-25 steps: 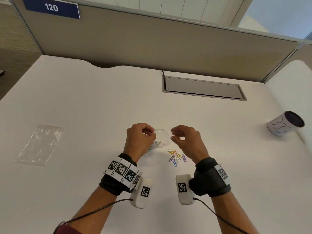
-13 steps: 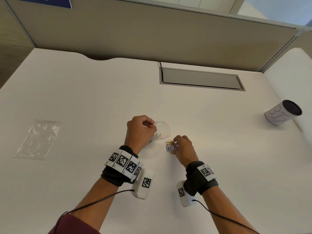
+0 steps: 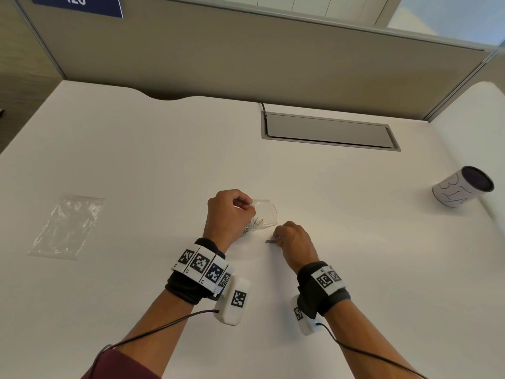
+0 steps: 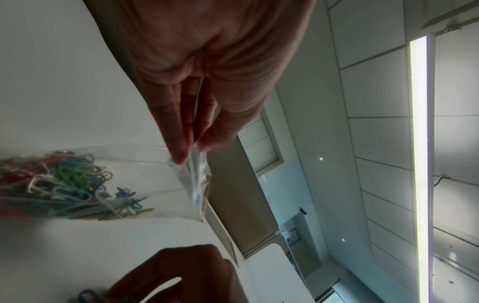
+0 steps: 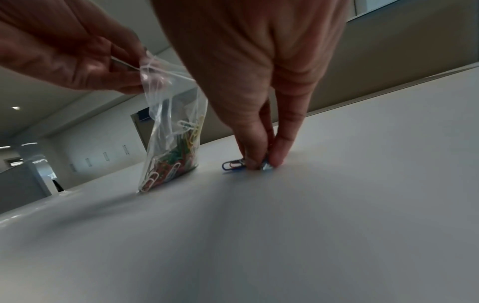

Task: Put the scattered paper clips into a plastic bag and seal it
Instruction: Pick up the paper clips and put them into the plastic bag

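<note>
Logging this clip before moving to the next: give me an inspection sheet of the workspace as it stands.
Surface: white desk, grey hatch set in it.
Job's things: plastic bag upright, part-filled with coloured clips; loose clips on the desk.
Clutter: spare bag lying flat; cup on its side.
Hands: left hand pinches the bag's mouth; right hand pinches loose clips.
Cables: wrist cable along each forearm.
Surroundings: beige partition, blue sign.
</note>
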### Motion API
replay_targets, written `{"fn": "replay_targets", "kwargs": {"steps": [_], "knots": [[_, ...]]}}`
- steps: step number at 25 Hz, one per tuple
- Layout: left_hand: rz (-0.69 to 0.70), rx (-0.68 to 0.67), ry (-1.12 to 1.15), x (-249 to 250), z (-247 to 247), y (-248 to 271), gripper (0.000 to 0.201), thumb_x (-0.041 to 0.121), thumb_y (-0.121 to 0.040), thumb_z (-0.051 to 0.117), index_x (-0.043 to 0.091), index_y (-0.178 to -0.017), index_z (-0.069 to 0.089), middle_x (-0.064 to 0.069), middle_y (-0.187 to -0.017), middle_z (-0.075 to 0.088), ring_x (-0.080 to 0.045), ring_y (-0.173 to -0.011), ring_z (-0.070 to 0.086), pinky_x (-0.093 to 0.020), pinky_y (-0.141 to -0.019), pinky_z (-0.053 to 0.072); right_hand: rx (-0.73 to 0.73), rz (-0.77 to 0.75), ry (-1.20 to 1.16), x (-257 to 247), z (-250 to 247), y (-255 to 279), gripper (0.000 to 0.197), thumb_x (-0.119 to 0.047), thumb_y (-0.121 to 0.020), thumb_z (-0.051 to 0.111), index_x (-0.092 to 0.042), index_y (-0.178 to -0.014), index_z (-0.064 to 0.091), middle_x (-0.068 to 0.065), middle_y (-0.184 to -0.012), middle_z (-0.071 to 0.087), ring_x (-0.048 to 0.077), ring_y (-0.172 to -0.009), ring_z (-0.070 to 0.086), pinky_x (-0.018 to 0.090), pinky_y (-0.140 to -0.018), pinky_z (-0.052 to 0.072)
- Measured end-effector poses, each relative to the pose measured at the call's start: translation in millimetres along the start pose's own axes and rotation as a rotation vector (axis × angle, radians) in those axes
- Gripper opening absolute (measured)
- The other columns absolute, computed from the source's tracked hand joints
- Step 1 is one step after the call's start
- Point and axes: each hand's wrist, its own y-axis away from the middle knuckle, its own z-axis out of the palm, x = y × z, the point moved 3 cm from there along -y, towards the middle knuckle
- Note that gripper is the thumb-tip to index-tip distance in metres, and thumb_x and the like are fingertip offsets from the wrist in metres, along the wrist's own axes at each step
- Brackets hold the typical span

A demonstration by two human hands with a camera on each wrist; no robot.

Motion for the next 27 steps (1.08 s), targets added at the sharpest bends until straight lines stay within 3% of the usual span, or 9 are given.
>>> {"fn": "replay_targets", "kwargs": {"steps": [3, 8, 12, 16, 18, 20, 22, 24, 27], "knots": [[-0.001, 0.002, -0.002, -0.1, -0.5, -0.9, 0.009, 0.006, -0.074, 0.070, 0.010, -0.081, 0.073, -0.003, -0.078, 0.073, -0.010, -0.069, 0.066, 0.000, -0.058, 0.045, -0.075, 0.112, -0.101, 2.0, -8.3, -9.5, 0.010, -0.004, -0.080, 0.065, -0.005, -0.090, 0.068, 0.011, -0.093, 0.058, 0.030, -0.083, 0.059, 0.027, -0.066, 0.043], [-0.001, -0.001, -0.011, 0.8, -0.7, -0.3, 0.010, 0.006, -0.074, 0.070, 0.009, -0.083, 0.073, -0.004, -0.079, 0.073, -0.012, -0.072, 0.068, -0.006, -0.062, 0.045, -0.160, 0.234, -0.263, 16.7, -11.2, -15.0, 0.010, -0.004, -0.072, 0.073, -0.005, -0.081, 0.070, 0.005, -0.079, 0.061, 0.022, -0.069, 0.060, 0.025, -0.061, 0.051], [0.004, -0.008, -0.007, 0.4, -0.1, -0.3, 0.010, 0.006, -0.074, 0.070, 0.008, -0.083, 0.073, -0.004, -0.079, 0.073, -0.014, -0.073, 0.069, -0.011, -0.064, 0.049, -0.142, 0.283, -0.413, 24.8, -13.0, -7.7, 0.007, -0.004, -0.071, 0.074, -0.008, -0.073, 0.069, 0.007, -0.071, 0.066, 0.016, -0.059, 0.061, 0.010, -0.046, 0.042], [0.005, -0.006, 0.008, -0.5, -0.1, -0.5, 0.009, 0.005, -0.075, 0.069, 0.009, -0.082, 0.073, -0.004, -0.078, 0.073, -0.016, -0.071, 0.070, -0.020, -0.067, 0.055, -0.079, 0.304, -0.823, 29.2, -32.9, 5.9, 0.008, -0.006, -0.070, 0.079, -0.005, -0.071, 0.070, 0.013, -0.074, 0.070, 0.022, -0.068, 0.067, 0.028, -0.066, 0.054], [-0.004, -0.009, 0.010, -1.0, 0.2, -1.3, 0.008, 0.005, -0.075, 0.069, 0.010, -0.082, 0.073, -0.003, -0.078, 0.073, -0.015, -0.071, 0.070, -0.019, -0.067, 0.055, -0.026, 0.261, -1.077, 19.8, -54.2, 8.7, 0.008, -0.001, -0.074, 0.077, -0.001, -0.074, 0.069, 0.016, -0.078, 0.067, 0.024, -0.072, 0.066, 0.029, -0.075, 0.058], [-0.010, -0.012, 0.007, -0.9, 1.0, -1.2, 0.009, 0.006, -0.075, 0.069, 0.010, -0.082, 0.073, -0.002, -0.078, 0.072, -0.014, -0.072, 0.070, -0.017, -0.066, 0.054, -0.002, 0.189, -1.180, 4.4, -75.8, 5.4, 0.007, 0.001, -0.075, 0.075, 0.002, -0.078, 0.068, 0.017, -0.080, 0.067, 0.025, -0.072, 0.067, 0.027, -0.075, 0.059], [-0.018, -0.014, 0.017, -0.5, 1.6, -0.5, 0.009, 0.006, -0.076, 0.070, 0.010, -0.083, 0.073, -0.003, -0.078, 0.072, -0.015, -0.072, 0.070, -0.020, -0.067, 0.056, 0.010, 0.118, -1.074, -14.2, -86.9, -4.7, 0.012, -0.001, -0.074, 0.077, 0.004, -0.081, 0.069, 0.018, -0.081, 0.069, 0.026, -0.072, 0.070, 0.028, -0.073, 0.061], [-0.023, -0.018, 0.024, -0.9, 1.6, 0.2, 0.010, 0.006, -0.076, 0.071, 0.010, -0.085, 0.073, -0.003, -0.080, 0.072, -0.015, -0.073, 0.070, -0.024, -0.070, 0.058, 0.020, 0.061, -0.800, -30.6, -87.1, -14.9, 0.018, -0.008, -0.071, 0.081, -0.002, -0.085, 0.072, 0.015, -0.084, 0.073, 0.025, -0.074, 0.073, 0.030, -0.071, 0.062], [-0.021, -0.016, 0.024, -2.3, 0.5, -0.2, 0.010, 0.008, -0.078, 0.071, 0.009, -0.088, 0.072, -0.004, -0.082, 0.073, -0.014, -0.074, 0.070, -0.021, -0.070, 0.056, 0.010, -0.016, -0.570, -44.3, -79.4, -20.0, 0.022, -0.015, -0.074, 0.080, -0.010, -0.095, 0.074, 0.007, -0.089, 0.076, 0.015, -0.082, 0.072, 0.014, -0.069, 0.057]]}}
